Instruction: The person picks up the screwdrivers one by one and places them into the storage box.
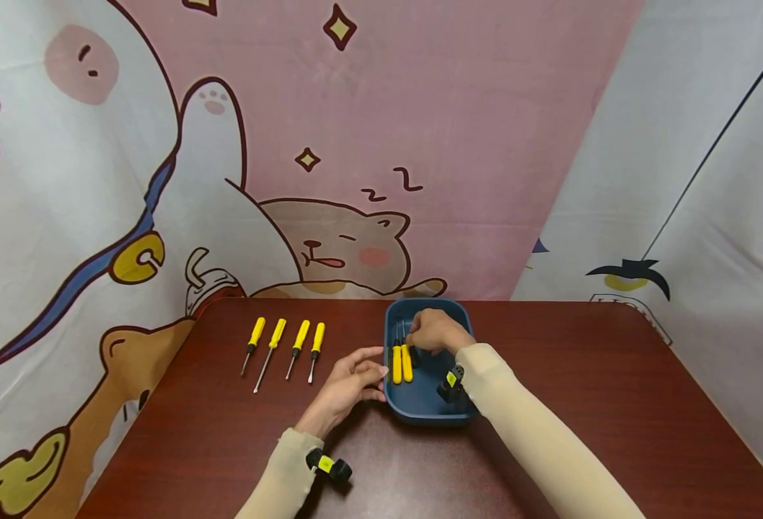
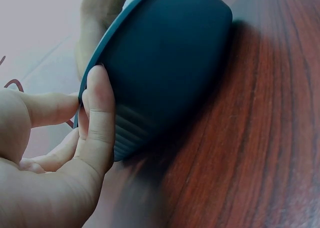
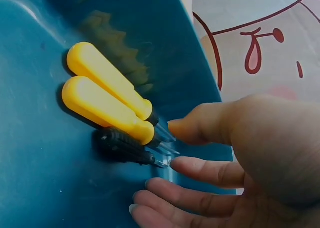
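Note:
A blue plastic tray (image 1: 428,419) stands near the table's far edge. My left hand (image 1: 349,378) pinches its left rim, thumb on one side and fingers on the other. Inside lie two yellow-handled screwdrivers (image 3: 107,105), side by side, and a smaller black-handled screwdriver (image 3: 120,146) next to them. My right hand (image 1: 436,330) reaches into the far end of the tray. In the right wrist view its thumb and index finger are apart, close around the metal shafts, with the index tip by the black screwdriver's shaft. Whether they touch cannot be told.
Several yellow-handled screwdrivers (image 1: 276,335) lie in a row left of the tray on the brown wooden table (image 1: 589,404), handles toward the back. A cartoon-printed cloth (image 1: 472,144) hangs directly behind the table's far edge.

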`<state>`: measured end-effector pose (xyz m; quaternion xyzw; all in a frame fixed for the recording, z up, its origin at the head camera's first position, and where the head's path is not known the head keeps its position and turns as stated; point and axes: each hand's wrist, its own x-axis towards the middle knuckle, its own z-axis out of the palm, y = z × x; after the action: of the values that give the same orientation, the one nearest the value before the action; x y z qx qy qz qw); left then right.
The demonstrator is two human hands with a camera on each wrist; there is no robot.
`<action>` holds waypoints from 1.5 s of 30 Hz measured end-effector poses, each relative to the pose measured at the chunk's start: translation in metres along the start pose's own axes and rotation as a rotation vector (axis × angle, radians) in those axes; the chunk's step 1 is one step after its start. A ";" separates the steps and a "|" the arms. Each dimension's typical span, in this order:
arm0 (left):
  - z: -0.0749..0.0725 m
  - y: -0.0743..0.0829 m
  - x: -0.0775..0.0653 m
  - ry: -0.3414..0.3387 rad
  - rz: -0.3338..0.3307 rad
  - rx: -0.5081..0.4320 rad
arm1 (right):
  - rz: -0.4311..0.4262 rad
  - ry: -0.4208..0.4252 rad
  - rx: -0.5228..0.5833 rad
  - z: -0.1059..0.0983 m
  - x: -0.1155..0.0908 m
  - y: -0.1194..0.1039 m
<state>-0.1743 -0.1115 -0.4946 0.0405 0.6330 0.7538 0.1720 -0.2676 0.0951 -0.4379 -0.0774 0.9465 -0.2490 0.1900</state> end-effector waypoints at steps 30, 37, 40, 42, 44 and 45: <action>-0.002 -0.001 0.001 -0.004 -0.009 0.009 | -0.376 0.059 -0.160 -0.017 -0.038 0.019; 0.000 -0.001 0.002 0.013 -0.010 0.014 | -0.372 0.150 -0.144 -0.021 -0.045 0.030; 0.000 -0.002 0.002 0.019 -0.009 0.011 | -0.360 0.182 -0.116 -0.024 -0.048 0.037; 0.000 -0.002 0.003 0.021 -0.003 0.013 | -0.354 0.197 -0.092 -0.026 -0.050 0.042; 0.000 -0.003 0.003 0.020 -0.002 0.011 | -0.340 0.212 -0.069 -0.028 -0.052 0.048; 0.000 -0.003 0.003 0.021 -0.002 0.010 | -0.340 0.219 -0.055 -0.029 -0.053 0.051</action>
<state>-0.1762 -0.1104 -0.4982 0.0330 0.6384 0.7509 0.1660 -0.2338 0.1651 -0.4230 -0.2135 0.9414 -0.2583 0.0391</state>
